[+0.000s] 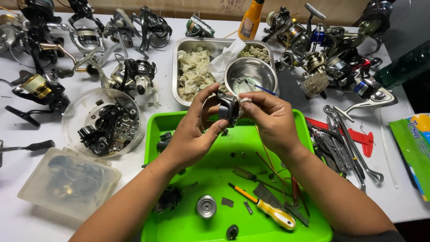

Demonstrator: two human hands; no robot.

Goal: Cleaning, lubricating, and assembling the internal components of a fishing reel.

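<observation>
Both hands meet over the far edge of the green tray [309,224]. The left hand [192,134] has its grip clamped on a dark reel body [227,109], thumb below and fingers curled over the top, so the part sits steady at chest height. The right hand [268,117] pinches a small white scrap of cloth [245,101] against the same part, fingers pressed together on it; holding it above the tray probably means loose bits fall inside rather than onto the counter [27,215].

Nearest in the tray lie a yellow-handled screwdriver [268,211], a small silver spool [206,206] and a black round cap [232,231], with tiny screws scattered between. Left of the tray sit a cloudy plastic box [67,181] and a clear round tub [71,112] of dark reel parts. To the right lie pliers and wrenches [345,148]. Beyond the hands stands a steel bowl [251,74] inside a steel pan [177,67] of crumpled stained rags, then rows of fishing reels [134,74] and an orange bottle [250,20] at the far edge.
</observation>
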